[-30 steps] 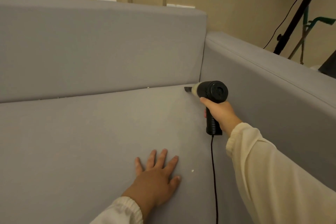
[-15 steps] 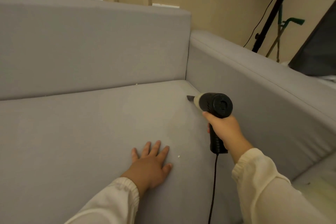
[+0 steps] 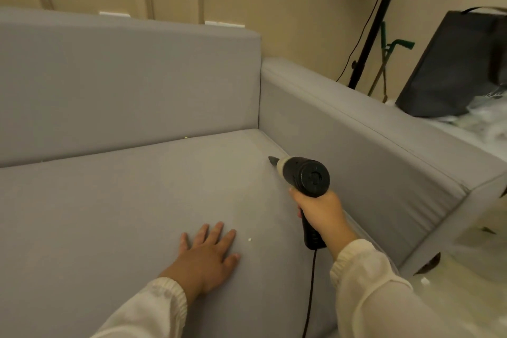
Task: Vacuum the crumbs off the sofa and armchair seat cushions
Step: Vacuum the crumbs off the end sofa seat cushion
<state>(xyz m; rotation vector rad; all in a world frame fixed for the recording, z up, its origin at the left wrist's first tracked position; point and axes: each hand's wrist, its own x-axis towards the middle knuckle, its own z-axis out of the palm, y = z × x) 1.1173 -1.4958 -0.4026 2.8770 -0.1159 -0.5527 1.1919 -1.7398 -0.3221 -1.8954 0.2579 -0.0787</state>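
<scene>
Vacuum (image 3: 303, 177) nozzle beyond right hand (image 3: 322, 211)

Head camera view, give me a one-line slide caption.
Right hand aims handheld vacuum along sofa seat cushion; left hand rests flat.

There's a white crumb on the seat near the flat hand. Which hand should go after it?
Probably the right hand: it grips the vacuum. The left hand lies flat beside the crumb.
</scene>
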